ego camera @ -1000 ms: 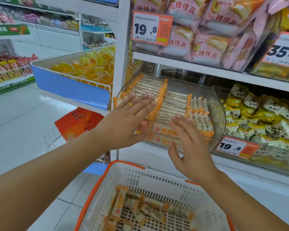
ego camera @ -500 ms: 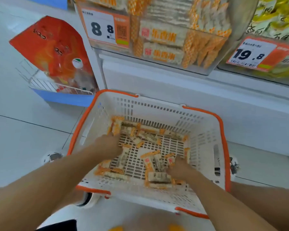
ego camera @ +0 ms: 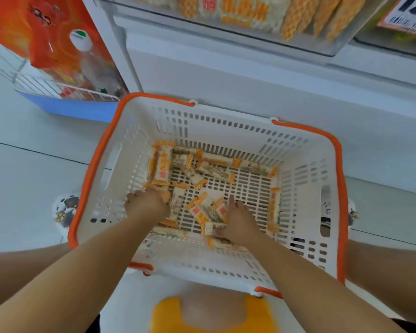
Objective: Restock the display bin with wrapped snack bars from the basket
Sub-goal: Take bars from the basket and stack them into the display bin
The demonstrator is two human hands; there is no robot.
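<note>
A white basket with an orange rim point(ego camera: 99, 162) stands on the floor below me. Several wrapped snack bars point(ego camera: 211, 169) with orange-checked ends lie scattered on its slotted bottom. My left hand point(ego camera: 149, 204) is down at the near left of the pile, fingers curled over bars there. My right hand point(ego camera: 239, 221) lies on the bars near the middle, fingers closing round one or two of them. The clear display bin point(ego camera: 250, 18), filled with the same bars, shows along the top edge above the basket.
A white shelf base point(ego camera: 250, 75) rises right behind the basket. At the left a blue wire-fronted rack point(ego camera: 65, 102) holds an orange package point(ego camera: 46, 34). A price tag point(ego camera: 408, 15) hangs at the top right. Pale floor tiles surround the basket.
A second ago both hands were flat at the display bin. They have dropped into the basket, and since half a second ago they have closed in on bars at its bottom.
</note>
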